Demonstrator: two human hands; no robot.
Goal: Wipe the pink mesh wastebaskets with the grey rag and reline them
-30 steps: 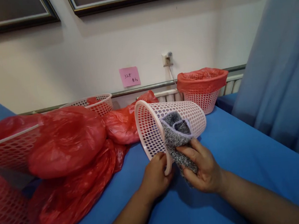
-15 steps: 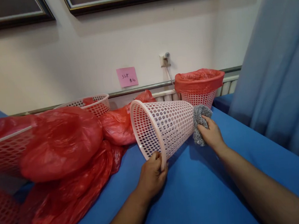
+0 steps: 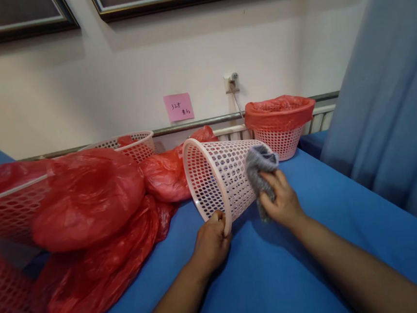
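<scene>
A pale pink perforated basket (image 3: 217,175) lies on its side on the blue surface (image 3: 313,264), its open mouth turned to the left. My left hand (image 3: 212,239) is closed on the lower rim of that mouth. My right hand (image 3: 280,199) is closed on a grey knitted cloth (image 3: 259,169) and presses it against the basket's outer wall, near its narrow bottom end. The cloth hangs down a little below my fingers.
Crumpled red plastic bags (image 3: 88,201) and another pink basket (image 3: 1,208) fill the left side. A basket (image 3: 134,144) stands behind them. An upright basket lined with a red bag (image 3: 280,121) stands at the back right. A blue curtain (image 3: 389,101) hangs at the right.
My right hand ran the grey cloth from the basket's mouth end to its bottom end, then came back toward the middle of the wall. The left hand stayed on the rim.
</scene>
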